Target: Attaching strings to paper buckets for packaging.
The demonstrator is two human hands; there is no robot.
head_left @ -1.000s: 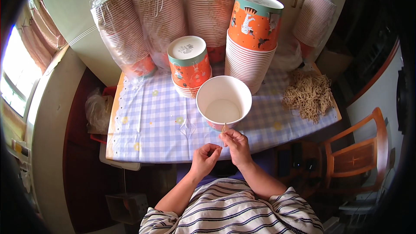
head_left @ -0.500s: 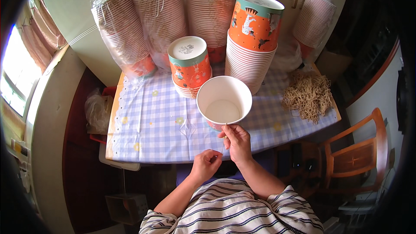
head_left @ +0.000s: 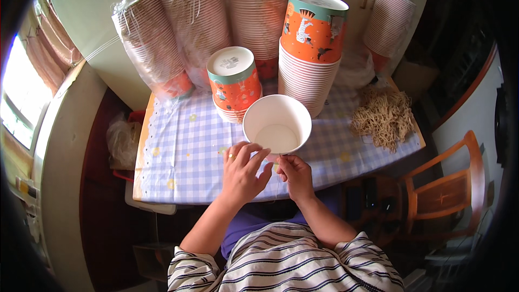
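A white-lined paper bucket [head_left: 277, 124] stands mouth up near the table's front edge, tilted toward me in view. Close against the near side of its rim, my right hand [head_left: 295, 176] is closed in a pinch. A thin string seems to hang from those fingers; its upper end is hard to make out. Just to the left, my left hand [head_left: 243, 170] is raised with its fingers apart, its tips near the bucket's rim. Whether they touch it I cannot tell. Behind the bucket stands a short upside-down stack of orange-and-green paper buckets [head_left: 235, 89].
A taller upside-down bucket stack [head_left: 311, 75] stands behind right. Plastic-wrapped bucket stacks [head_left: 197, 21] line the back. A heap of beige strings [head_left: 384, 119] lies at the right on the checked tablecloth [head_left: 184, 176]. A wooden chair [head_left: 443, 194] stands at the right.
My left hand has risen from below the table edge toward the bucket's rim, and its fingers have opened. My right hand stays pinched by the rim.
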